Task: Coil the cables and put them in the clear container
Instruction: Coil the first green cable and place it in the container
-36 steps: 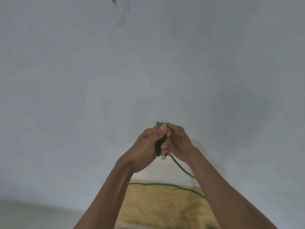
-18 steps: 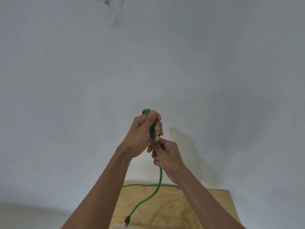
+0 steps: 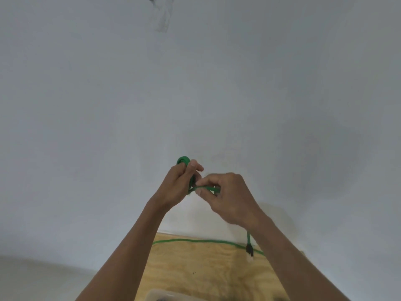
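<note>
My left hand (image 3: pixel 179 183) grips a small coil of green cable (image 3: pixel 184 160), whose loops stick out above the fist. My right hand (image 3: pixel 227 196) pinches the cable's free length and holds it out sideways from the coil. Below the right wrist the cable's tail hangs down and ends in a dark plug (image 3: pixel 249 250). A second green cable (image 3: pixel 195 241) lies along the far edge of the wooden table (image 3: pixel 206 270). The rim of the clear container (image 3: pixel 165 294) shows at the bottom edge.
A plain white wall (image 3: pixel 195 83) fills most of the view behind the table. A strip of clear tape (image 3: pixel 162 14) is stuck high up on it. The floor shows at the lower left.
My right hand has swung from below the coil up to its right, drawing the cable sideways. The hanging plug end has moved from lower left to lower right.
</note>
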Motion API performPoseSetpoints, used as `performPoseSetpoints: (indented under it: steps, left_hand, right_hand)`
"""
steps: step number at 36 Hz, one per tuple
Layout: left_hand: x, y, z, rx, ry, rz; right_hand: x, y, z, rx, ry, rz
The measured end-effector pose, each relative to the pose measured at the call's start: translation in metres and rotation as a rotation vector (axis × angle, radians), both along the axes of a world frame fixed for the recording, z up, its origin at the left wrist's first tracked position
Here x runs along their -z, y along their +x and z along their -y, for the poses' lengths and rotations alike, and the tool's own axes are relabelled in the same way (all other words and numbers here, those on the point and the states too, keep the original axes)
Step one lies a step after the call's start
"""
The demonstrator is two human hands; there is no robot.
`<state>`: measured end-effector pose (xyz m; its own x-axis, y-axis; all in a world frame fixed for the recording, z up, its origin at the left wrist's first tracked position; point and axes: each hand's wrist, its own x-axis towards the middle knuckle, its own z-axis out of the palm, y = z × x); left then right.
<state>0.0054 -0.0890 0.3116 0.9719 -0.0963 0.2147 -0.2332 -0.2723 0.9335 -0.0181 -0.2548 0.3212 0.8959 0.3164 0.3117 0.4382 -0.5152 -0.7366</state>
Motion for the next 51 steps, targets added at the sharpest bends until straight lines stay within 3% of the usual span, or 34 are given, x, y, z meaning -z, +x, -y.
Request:
performPoseSetpoints:
  steps: [3,5,11,16,21,27,32,42,51]
  left_hand:
    - [0.005,-0.012,0.007,0.113,0.038,-0.031]
    - [0.005,-0.020,0.013,0.160,0.023,-0.087]
    - [-0.005,-0.038,0.034,0.345,-0.456,-0.348]
    - [-0.016,-0.046,0.044,0.404,-0.554,-0.403]
    - [-0.022,-0.051,0.050,0.465,-0.608,-0.396]
    - [-0.041,-0.045,0.051,0.472,-0.580,-0.234]
    - [-0.061,-0.032,0.045,0.402,-0.621,-0.144]
    - [-0.056,-0.007,0.032,0.116,-0.319,0.070]
    - [-0.041,0.004,0.020,-0.023,-0.427,0.034]
  right_hand:
    - [-0.014,0.015,0.009,-0.056,-0.084,0.040]
    - [-0.024,0.023,0.016,-0.105,-0.008,0.034]
    - [-0.044,0.037,0.025,-0.205,0.223,0.041]
    - [-0.037,0.053,0.030,-0.259,0.436,-0.095]
    - [-0.004,0.054,0.028,-0.207,0.618,-0.253]
    - [0.019,0.026,0.014,-0.110,0.723,-0.377]
    - [0.046,0.005,-0.003,0.085,0.555,-0.146]
    - [0.031,-0.018,-0.006,0.146,0.382,0.050]
    - [0.010,-0.028,-0.002,0.062,0.070,0.113]
